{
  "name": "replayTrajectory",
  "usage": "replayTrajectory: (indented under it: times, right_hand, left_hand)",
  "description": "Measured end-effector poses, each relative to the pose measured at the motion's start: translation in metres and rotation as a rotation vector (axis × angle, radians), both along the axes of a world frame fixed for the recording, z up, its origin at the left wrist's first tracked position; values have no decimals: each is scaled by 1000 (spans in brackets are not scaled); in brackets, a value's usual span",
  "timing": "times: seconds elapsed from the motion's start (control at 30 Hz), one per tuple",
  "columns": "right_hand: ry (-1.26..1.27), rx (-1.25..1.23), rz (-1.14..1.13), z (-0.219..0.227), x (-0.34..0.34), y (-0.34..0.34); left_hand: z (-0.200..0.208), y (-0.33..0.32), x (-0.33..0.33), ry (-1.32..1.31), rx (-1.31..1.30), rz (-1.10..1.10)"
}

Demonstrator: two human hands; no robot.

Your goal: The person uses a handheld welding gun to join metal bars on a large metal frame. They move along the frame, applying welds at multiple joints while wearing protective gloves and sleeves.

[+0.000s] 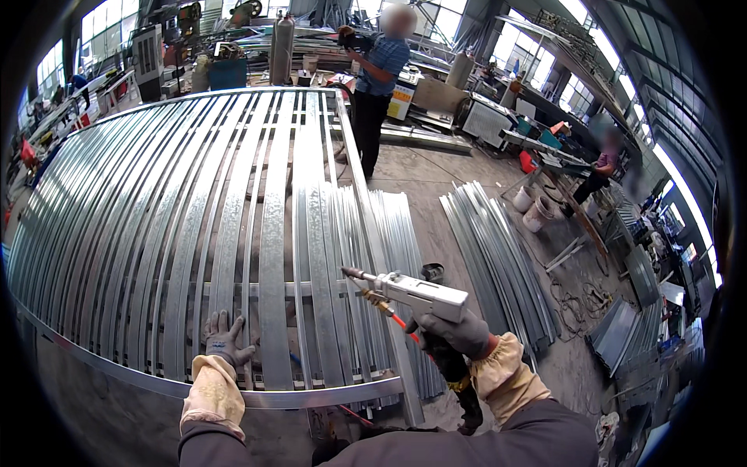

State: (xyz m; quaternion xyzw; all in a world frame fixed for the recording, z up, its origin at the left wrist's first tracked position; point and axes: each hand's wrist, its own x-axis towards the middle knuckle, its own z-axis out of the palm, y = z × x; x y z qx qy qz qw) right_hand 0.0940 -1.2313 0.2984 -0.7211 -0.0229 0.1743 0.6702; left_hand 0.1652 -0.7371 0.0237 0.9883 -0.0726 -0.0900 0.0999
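Note:
My right hand (459, 333), gloved in grey, grips a welding gun (420, 294). The gun has a boxy silver body, a dark nozzle pointing left, brass fittings and a red hose, with a black cable hanging from the handle. It is held above the right edge of a large metal frame (311, 397) laid with long galvanized slats (274, 296). My left hand (226, 340), also gloved, lies with fingers spread on the slats near the frame's front rail. Tan cuffs cover both wrists. My right fingers are partly hidden behind the handle.
Bundled metal strips (498, 265) lie on the floor to the right, with more profiles under the frame. A co-worker (381, 74) stands beyond the frame's far right corner, another (603, 167) farther right. Buckets (538, 212) and coiled cables (580, 300) are on the floor.

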Motion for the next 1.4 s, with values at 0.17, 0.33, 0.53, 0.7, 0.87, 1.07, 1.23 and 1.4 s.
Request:
replayTrajectory:
  times: [0.17,0.33,0.53,0.7,0.87,1.07,1.23,1.4]
  right_hand:
    - [-130,-74,-177,5,-101,-33]
    - [-360,-171,-401,11,-199,-60]
    - [-471,-282,-498,4,-260,-97]
    - [-526,-279,-495,-1,-264,-147]
    - [-505,-158,-412,-24,-256,-225]
    - [-468,-29,-298,-44,-244,-312]
    - [-428,49,-237,-65,-247,-348]
    - [-498,30,-154,-66,-244,-355]
  left_hand:
    - [9,0,-2,75,-29,16]
    - [26,-18,18,192,-40,81]
    - [-1,-70,-29,-11,-286,161]
    - [5,-158,-133,-130,-407,131]
    - [20,-244,-213,-150,-614,204]
    - [20,-355,-282,-213,-681,229]
    - [42,-437,-305,-114,-652,110]
    - [47,-479,-318,-12,-659,62]
